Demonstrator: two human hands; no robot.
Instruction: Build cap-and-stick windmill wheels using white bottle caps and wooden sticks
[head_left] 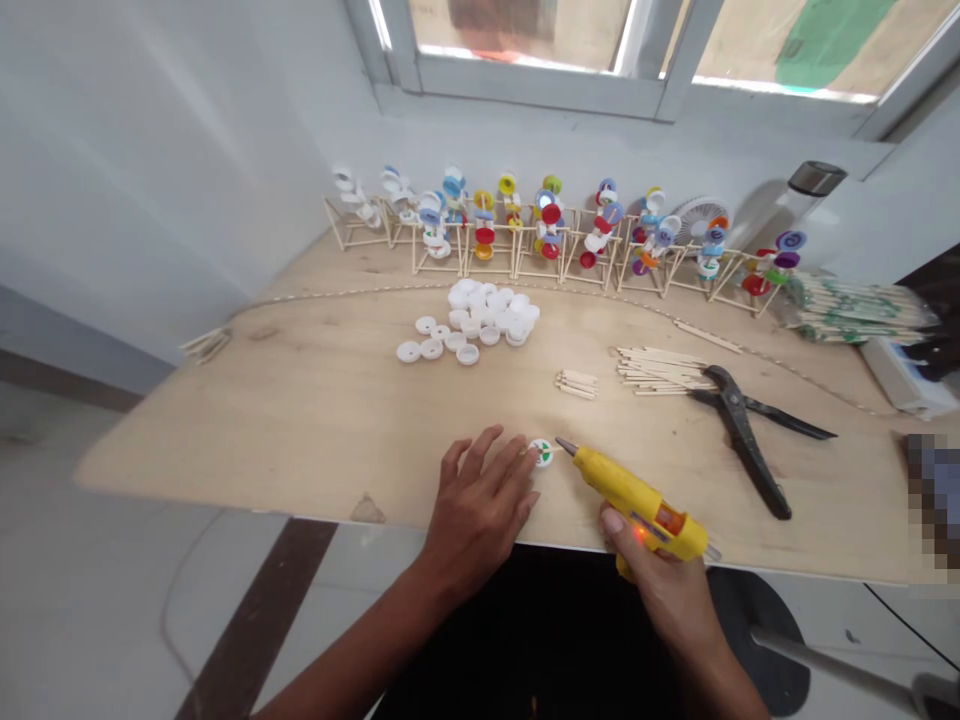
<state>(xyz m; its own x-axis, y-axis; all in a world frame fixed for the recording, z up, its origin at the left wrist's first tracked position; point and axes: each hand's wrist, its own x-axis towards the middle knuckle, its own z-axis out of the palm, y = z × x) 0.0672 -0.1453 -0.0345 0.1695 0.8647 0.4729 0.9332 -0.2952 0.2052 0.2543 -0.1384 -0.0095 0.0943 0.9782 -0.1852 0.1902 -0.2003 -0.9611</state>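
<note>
A white bottle cap [541, 453] with a green mark lies on the wooden table near its front edge, and a thin stick crosses it. My left hand [480, 495] lies palm down, its index and middle fingertips holding the cap and stick against the table. The fingertips partly cover the cap. My right hand [660, 580] is wrapped round the handle of a yellow hot glue gun [637, 500], which has a glowing red light. The gun's metal nozzle points left, close to the stick's right end. Beyond my hands sits a small bundle of short sticks [577, 384].
White bottle caps [491, 310] are piled mid-table. Longer sticks [652, 372] and black-handled cutters [739, 420] lie right. Stick frames with coloured caps [484, 225] line the wall, beside a small fan [701, 218] and a bottle [795, 205]. A cord [352, 294] crosses the table.
</note>
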